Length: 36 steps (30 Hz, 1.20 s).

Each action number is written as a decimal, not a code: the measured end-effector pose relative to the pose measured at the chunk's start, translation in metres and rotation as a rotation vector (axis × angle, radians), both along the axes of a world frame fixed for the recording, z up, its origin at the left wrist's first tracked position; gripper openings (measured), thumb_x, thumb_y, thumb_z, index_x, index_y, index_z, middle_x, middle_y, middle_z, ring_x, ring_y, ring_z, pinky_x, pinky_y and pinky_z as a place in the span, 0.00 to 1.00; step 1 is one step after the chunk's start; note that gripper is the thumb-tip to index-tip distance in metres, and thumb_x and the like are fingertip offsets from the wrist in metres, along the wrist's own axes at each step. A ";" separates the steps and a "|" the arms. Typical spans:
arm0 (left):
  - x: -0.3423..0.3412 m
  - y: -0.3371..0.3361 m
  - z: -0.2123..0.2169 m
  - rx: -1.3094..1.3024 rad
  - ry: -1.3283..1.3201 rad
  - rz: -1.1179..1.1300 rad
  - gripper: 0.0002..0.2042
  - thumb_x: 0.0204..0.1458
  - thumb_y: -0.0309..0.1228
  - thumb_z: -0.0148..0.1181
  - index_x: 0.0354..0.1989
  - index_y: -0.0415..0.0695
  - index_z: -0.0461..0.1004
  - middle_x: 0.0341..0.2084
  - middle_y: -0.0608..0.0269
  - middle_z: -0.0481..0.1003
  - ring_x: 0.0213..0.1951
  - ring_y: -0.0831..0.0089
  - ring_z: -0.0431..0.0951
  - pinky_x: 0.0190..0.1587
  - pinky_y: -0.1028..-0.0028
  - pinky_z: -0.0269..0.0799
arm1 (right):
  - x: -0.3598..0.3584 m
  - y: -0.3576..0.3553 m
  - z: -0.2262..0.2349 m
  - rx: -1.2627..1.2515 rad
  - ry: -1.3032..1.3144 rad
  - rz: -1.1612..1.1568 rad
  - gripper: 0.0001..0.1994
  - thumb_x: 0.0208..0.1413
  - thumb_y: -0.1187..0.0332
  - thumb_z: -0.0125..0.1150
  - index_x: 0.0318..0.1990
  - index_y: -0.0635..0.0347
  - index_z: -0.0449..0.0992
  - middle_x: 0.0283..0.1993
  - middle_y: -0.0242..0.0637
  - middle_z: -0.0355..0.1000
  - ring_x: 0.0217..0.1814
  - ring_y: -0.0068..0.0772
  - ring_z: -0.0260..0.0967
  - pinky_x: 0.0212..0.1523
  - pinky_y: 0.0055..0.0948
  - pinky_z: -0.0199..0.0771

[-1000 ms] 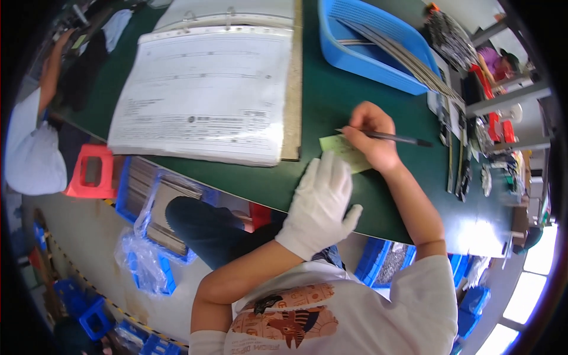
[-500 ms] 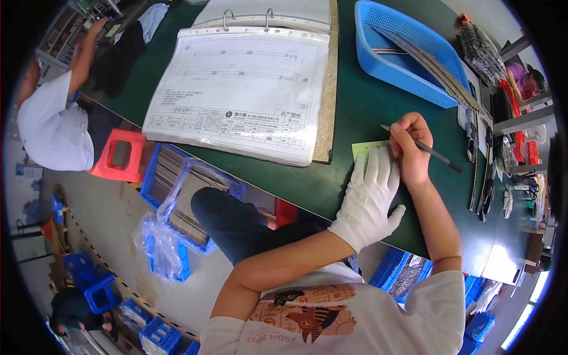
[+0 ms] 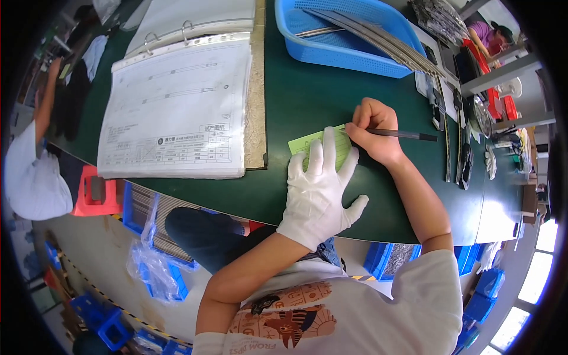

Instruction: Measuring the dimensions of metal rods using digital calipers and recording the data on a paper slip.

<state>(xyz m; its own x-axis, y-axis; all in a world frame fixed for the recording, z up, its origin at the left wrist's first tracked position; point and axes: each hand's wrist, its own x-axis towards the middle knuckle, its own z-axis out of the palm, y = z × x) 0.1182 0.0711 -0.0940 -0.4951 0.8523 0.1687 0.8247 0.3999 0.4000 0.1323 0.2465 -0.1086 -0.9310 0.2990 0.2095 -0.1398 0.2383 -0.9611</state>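
Hands working at front edge of green table (image 3: pixel 307 89). Left hand (image 3: pixel 319 189), in white glove, lying flat w/ fingers spread, pressing down on small light-green paper slip (image 3: pixel 310 145); fingertips covering slip's near part. Right hand (image 3: pixel 373 130), bare, curled into writing grip, pinching dark pen (image 3: pixel 402 135) between thumb and fingers. Pen lying nearly level, tip pointing left and meeting slip's right end, barrel sticking out to the right past the knuckles. Hands sitting just beside each other, gloved fingertips close to right fist; cannot tell if touching.

Slip lying on bare table surface, just right of open ring binder (image 3: pixel 183 106). Binder showing sheet in clear sleeve w/ line drawings, lying on brownish board, metal rings at its far edge. Blue plastic basket (image 3: pixel 349 47) standing beyond the hands, well apart from slip, holding long thin grey metal strips (image 3: pixel 378 38) that are overhanging its right rim. Mixed tools and small parts (image 3: pixel 455 130) lining table's right end; too small to tell apart.

Another person in white top (image 3: pixel 32 177) sitting at far left by red stool (image 3: pixel 94 192). Blue bins (image 3: pixel 390 260) showing under table edge.
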 end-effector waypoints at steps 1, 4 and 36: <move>0.000 0.001 0.000 -0.007 -0.001 -0.012 0.33 0.40 0.54 0.49 0.55 0.50 0.61 0.58 0.43 0.48 0.54 0.57 0.50 0.50 0.60 0.48 | 0.000 0.001 -0.001 -0.007 -0.001 -0.012 0.14 0.39 0.85 0.54 0.18 0.57 0.55 0.17 0.28 0.58 0.17 0.16 0.51 0.19 0.17 0.52; -0.001 0.003 0.000 -0.017 0.024 -0.017 0.33 0.40 0.54 0.49 0.55 0.50 0.61 0.57 0.45 0.50 0.53 0.58 0.51 0.49 0.60 0.49 | 0.001 0.001 -0.005 0.035 0.036 -0.040 0.15 0.39 0.85 0.54 0.17 0.57 0.55 0.17 0.28 0.58 0.18 0.16 0.52 0.18 0.17 0.52; -0.004 0.003 -0.004 0.069 0.102 -0.001 0.33 0.38 0.55 0.50 0.52 0.48 0.65 0.53 0.49 0.57 0.48 0.60 0.57 0.43 0.62 0.53 | -0.002 0.000 0.000 0.074 0.018 -0.063 0.15 0.37 0.86 0.52 0.16 0.57 0.54 0.18 0.27 0.56 0.19 0.14 0.49 0.19 0.16 0.51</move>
